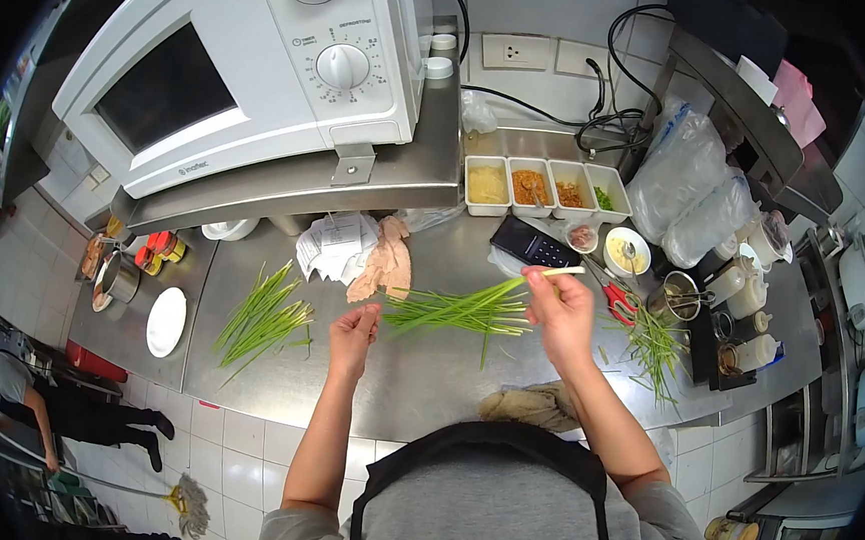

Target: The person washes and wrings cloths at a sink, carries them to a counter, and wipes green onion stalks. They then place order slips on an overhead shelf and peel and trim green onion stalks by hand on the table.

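Pinched fingers of my right hand (pixel 562 314) hold a green stalk with a pale end, above the right end of a loose green bunch (pixel 460 310) on the steel counter (pixel 414 389). My left hand (pixel 352 340) is closed just left of that bunch; what its fingertips grip is too small to name. Another bunch of green stalks (pixel 266 321) lies farther left. Thin green scraps (pixel 653 354) are heaped on the right, beside red-handled scissors (pixel 620 303).
A microwave (pixel 265 78) stands on a shelf at upper left. Behind the bunch are a phone (pixel 535 245), food trays (pixel 486 185) and a small bowl (pixel 626 251). A cloth (pixel 528 405) lies at the front edge. A person (pixel 72 400) with a mop (pixel 188 504) is at lower left.
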`<state>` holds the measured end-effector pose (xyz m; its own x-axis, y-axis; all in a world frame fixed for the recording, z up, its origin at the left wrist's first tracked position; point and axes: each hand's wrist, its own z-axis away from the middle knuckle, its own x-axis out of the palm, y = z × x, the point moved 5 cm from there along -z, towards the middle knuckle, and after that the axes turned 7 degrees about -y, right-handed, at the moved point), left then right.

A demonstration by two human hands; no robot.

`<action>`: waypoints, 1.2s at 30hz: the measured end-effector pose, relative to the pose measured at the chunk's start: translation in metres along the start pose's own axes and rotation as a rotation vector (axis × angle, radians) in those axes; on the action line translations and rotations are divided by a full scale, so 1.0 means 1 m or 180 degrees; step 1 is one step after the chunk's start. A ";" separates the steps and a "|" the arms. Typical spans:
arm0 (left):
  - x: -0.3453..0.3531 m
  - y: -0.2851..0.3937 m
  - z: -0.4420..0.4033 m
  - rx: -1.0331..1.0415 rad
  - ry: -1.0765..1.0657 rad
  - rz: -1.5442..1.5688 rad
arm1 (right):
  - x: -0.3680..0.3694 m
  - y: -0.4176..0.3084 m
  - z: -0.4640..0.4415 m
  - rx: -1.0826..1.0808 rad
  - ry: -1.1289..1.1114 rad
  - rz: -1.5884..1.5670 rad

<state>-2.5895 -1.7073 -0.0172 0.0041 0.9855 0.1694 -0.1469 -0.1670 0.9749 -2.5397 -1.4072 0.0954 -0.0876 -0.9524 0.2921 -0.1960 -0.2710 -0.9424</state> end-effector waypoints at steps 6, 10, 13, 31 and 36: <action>-0.007 0.013 0.017 0.0142 0.0121 -0.0008 | -0.026 0.098 0.009 0.1871 -0.0726 0.2024; 0.029 0.022 0.039 0.0409 -0.0400 -0.0555 | -0.034 0.112 0.029 0.1663 -0.1212 0.1442; 0.108 0.020 0.070 0.0900 -0.1508 -0.0864 | -0.007 0.115 0.054 0.2596 -0.1168 -0.1426; 0.143 -0.028 -0.008 0.1844 -0.1859 -0.4465 | -0.195 0.001 0.047 0.1346 0.0694 0.3500; 0.126 -0.017 -0.033 0.1602 -0.2337 -0.4405 | -0.161 -0.003 0.055 0.0607 0.0554 0.4963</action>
<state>-2.6188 -1.5796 -0.0169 0.3115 0.1853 -0.9320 0.6830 0.6383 0.3552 -2.4710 -1.2610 0.0425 -0.1867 -0.2772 -0.9425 0.3097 0.8938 -0.3242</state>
